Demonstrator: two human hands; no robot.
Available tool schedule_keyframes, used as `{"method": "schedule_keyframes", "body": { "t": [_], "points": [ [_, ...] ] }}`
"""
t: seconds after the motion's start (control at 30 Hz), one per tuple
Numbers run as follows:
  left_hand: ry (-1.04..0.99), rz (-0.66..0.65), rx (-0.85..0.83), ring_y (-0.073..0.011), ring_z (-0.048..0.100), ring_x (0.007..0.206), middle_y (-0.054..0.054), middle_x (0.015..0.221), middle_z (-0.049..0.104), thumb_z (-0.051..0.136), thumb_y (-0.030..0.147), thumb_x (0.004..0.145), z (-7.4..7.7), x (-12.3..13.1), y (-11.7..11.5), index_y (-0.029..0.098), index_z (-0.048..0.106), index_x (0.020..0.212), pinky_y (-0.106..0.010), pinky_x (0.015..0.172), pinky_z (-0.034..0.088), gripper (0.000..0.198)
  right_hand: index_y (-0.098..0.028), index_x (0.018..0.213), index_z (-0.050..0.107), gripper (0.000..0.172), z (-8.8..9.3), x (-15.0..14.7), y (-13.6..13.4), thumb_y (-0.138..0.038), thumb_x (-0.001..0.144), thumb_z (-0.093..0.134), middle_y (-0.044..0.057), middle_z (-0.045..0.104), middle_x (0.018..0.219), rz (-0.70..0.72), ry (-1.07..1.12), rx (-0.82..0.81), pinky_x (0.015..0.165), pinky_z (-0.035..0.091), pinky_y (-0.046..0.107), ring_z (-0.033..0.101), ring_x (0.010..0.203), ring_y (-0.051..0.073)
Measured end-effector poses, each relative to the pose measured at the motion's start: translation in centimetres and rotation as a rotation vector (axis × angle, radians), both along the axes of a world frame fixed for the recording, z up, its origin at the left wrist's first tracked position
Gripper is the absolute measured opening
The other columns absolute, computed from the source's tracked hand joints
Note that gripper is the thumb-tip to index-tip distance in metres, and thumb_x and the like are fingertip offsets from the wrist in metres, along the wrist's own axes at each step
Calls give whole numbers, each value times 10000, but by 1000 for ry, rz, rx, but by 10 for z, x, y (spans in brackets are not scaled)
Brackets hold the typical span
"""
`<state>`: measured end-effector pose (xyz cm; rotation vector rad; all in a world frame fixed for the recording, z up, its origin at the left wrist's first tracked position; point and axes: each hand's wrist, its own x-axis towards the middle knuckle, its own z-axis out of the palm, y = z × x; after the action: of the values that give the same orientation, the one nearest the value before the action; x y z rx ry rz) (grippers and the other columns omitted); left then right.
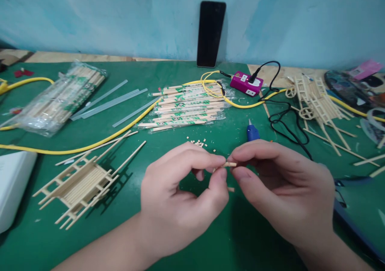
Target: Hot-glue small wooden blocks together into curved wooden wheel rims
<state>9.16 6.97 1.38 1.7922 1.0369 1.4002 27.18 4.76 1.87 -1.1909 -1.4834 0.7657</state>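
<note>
I am pinching a short chopstick piece (227, 164) between my left hand (180, 195) and right hand (279, 187), both curled closed with fingertips gripping it, above a green mat (192, 247). Small cut bits (198, 143) are lying just beyond. A built stick frame (81, 187) is sitting on the left, a wheeled frame (315, 106) is sitting on the right, and wrapped chopsticks (189, 106) are lying in a bundle ahead.

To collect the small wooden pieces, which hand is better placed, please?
Probably the left hand: it sits just below the small wooden pieces, while the right hand is farther away. Both pinch one short stick.
</note>
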Motion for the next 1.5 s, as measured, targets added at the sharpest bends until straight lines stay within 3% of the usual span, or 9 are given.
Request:
{"method": "schedule_keyframes", "body": {
  "t": [0.23,0.73,1.5],
  "points": [
    [-18,3,-19,-159,725,661,-12,780,801,774,8,850,2,2,1,236,807,957,-282,576,584,254,-270,1004,765,308,-1,0,0,14,884,756,-49,791,902,3,-42,29,717,618,217,729,795,116],
    [-39,-21,-34,-144,708,658,1,775,783,775,-22,823,2,1,1,227,793,944,-276,592,583,277,-255,947,771,225,4,-1,2,-33,904,765,-8,796,840,-15,-82,30,642,635,271,731,707,158],
    [-23,3,-26,-151,725,660,-6,783,806,773,-3,834,3,0,-1,236,793,934,-280,575,582,259,-267,978,770,249,2,-1,0,-26,914,770,-22,798,861,-3,-62,24,675,637,269,734,732,149]
  ]
}}
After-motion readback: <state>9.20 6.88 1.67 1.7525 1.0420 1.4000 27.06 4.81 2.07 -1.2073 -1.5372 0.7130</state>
